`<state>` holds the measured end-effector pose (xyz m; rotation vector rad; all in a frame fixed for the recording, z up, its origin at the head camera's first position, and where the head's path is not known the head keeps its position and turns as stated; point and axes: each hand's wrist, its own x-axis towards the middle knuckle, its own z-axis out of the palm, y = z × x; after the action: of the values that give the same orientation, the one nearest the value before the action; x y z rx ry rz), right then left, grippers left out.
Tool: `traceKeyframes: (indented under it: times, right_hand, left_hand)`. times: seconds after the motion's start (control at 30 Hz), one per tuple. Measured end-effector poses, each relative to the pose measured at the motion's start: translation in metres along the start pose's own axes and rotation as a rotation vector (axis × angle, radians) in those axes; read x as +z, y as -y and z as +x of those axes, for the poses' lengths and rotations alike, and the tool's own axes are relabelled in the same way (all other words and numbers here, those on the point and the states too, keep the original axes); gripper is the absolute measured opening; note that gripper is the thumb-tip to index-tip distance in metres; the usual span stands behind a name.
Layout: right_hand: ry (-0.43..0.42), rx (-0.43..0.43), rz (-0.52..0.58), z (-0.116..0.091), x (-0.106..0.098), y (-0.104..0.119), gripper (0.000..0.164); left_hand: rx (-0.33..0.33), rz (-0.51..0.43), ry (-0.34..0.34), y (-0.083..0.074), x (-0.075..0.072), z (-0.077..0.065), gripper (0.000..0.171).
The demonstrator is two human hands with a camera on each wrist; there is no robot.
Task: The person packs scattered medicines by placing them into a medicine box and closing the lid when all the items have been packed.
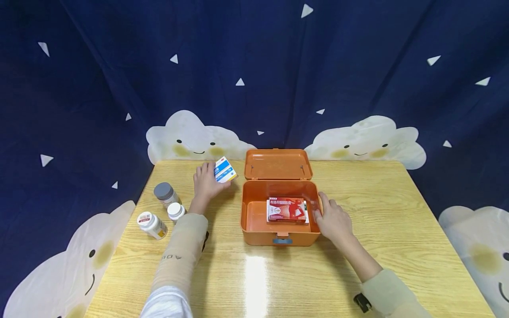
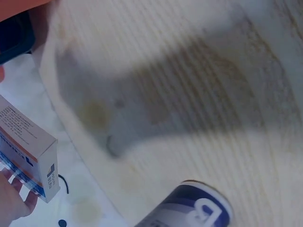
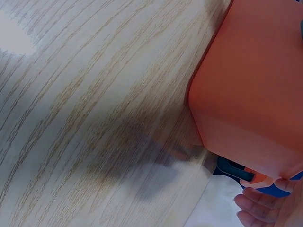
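My left hand (image 1: 207, 182) holds a white and blue medicine box (image 1: 225, 170) by its side, left of an open orange storage box (image 1: 254, 238). In the left wrist view, fingers support the medicine box (image 2: 29, 149) near its lower edge. My right hand (image 1: 335, 220) grips the right rim of the orange box, thumb over the edge and fingers outside. The right wrist view shows its fingertips (image 3: 255, 205) by the outer wall. Inside the orange box lies a red and white medicine carton (image 1: 285, 209), on top of another pack mostly hidden beneath it.
Left of my left forearm stand a grey-lidded bottle (image 1: 165, 194), a small white-capped bottle (image 1: 176, 212) and a tilted-looking white bottle (image 1: 152, 225). The orange lid (image 1: 278, 164) is folded back. A dark blue curtain (image 1: 274, 66) hangs behind the wooden table (image 1: 381, 194).
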<state>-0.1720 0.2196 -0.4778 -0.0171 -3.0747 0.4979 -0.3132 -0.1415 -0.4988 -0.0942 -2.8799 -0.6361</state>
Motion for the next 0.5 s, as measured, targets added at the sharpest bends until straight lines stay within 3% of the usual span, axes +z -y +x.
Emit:
traceKeyframes:
  times: [0.2,0.5]
  right_hand:
    - [0.002,0.001,0.0,0.0,0.0,0.0,0.055]
    - [0.002,-0.002,0.004,0.0,0.0,0.0,0.056]
  left_hand:
    - [0.02,-0.006,-0.054,-0.009,-0.011,0.003,0.091]
    - [0.072,-0.001,-0.064,-0.03,-0.028,0.007,0.09]
